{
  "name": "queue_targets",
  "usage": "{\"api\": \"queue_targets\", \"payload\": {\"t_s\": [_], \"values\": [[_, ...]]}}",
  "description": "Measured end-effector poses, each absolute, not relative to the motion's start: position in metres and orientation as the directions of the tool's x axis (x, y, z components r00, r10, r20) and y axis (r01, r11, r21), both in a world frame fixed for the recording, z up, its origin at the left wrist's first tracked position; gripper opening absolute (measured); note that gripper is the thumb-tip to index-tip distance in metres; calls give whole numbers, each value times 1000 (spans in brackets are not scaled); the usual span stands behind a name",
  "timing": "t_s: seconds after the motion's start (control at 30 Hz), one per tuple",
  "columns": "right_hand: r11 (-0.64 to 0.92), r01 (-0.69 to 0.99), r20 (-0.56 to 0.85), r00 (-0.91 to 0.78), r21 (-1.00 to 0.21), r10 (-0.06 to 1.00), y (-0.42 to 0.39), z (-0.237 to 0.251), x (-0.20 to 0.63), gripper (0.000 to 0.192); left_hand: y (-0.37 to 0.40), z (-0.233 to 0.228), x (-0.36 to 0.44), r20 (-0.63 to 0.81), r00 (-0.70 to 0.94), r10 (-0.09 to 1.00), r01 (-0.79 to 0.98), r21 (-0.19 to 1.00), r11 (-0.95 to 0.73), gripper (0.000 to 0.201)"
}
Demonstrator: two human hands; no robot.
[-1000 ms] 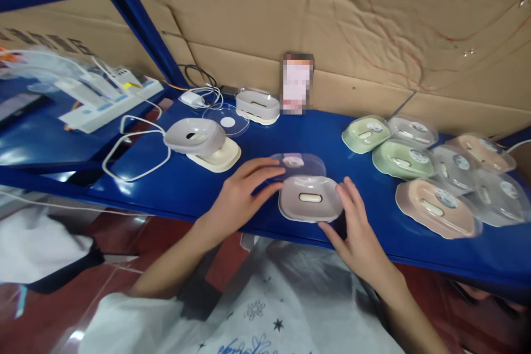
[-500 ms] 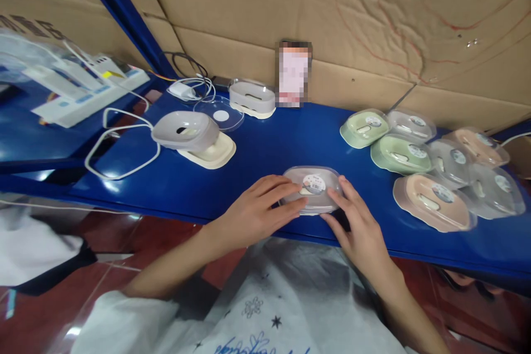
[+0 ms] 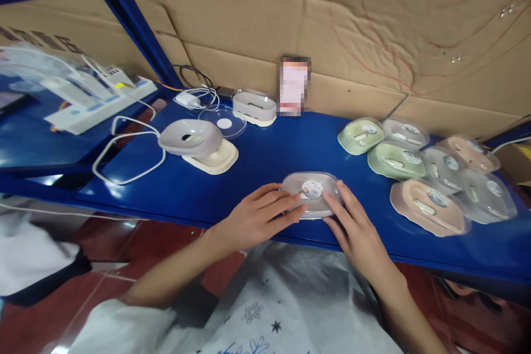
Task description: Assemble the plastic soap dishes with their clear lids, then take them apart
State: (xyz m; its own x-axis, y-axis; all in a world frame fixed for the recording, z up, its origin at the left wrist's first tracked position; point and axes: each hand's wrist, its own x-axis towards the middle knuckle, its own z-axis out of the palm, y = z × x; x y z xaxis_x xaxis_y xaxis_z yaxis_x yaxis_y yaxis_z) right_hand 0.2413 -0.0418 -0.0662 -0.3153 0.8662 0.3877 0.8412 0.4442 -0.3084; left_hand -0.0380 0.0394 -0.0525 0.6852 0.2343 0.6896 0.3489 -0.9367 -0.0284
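Note:
A grey soap box [image 3: 327, 204] with a clear lid and a round printed label lies flat near the front edge of the blue table. My left hand [image 3: 259, 215] grips its left side, fingertips resting across the lid and front rim. On the right side, my right hand [image 3: 354, 221] holds the same box, with the thumb low at the front and the fingers on the lid and side. Left of my hands, a grey soap tray [image 3: 203, 138] leans on a cream base [image 3: 219, 160]. Behind them lie a loose clear lid [image 3: 235, 124] and another grey soap box [image 3: 255, 108].
Several lidded soap boxes in green, grey and peach, including a peach one [image 3: 409, 204], are grouped at the right. A phone [image 3: 293, 86] leans against the cardboard [image 3: 249, 16] at the back. A power strip [image 3: 74, 119] and a white cable [image 3: 128, 181] occupy the left.
The whole view has shifted down slightly as my head moved. Both hands stay on the grey soap box, with almost no change in their hold.

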Motion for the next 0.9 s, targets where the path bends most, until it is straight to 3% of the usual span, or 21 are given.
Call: {"api": "queue_targets", "payload": {"t_s": [0.23, 0.37, 0.47, 0.57, 0.67, 0.8, 0.9], "values": [[440, 824, 335, -327, -356, 884, -30, -62, 249, 78, 40, -50, -33, 674, 692, 258, 316, 38, -948, 25], [484, 822, 396, -354, -301, 847, -19, -45, 266, 71, 40, -44, -39, 697, 662, 277, 327, 65, -943, 28], [376, 905, 503, -234, -200, 832, -9, -20, 302, 66, 47, -36, -63, 714, 568, 410, 542, 51, -839, 41], [209, 973, 596, -109, -101, 796, 14, 0, 361, 62, 58, -32, -98, 697, 325, 639, 832, 110, -543, 58], [116, 990, 621, -42, -80, 782, 45, 3, 423, 63, 67, -38, -125, 652, 142, 744, 941, 143, -305, 62], [242, 963, 637, -112, -120, 763, 76, -7, 470, 59, 73, -49, -139, 566, 165, 807, 950, 129, -285, 51], [301, 948, 676, -155, -103, 721, 74, -5, 457, 63, 76, -53, -133, 574, 244, 782, 937, 70, -343, 39]]}}
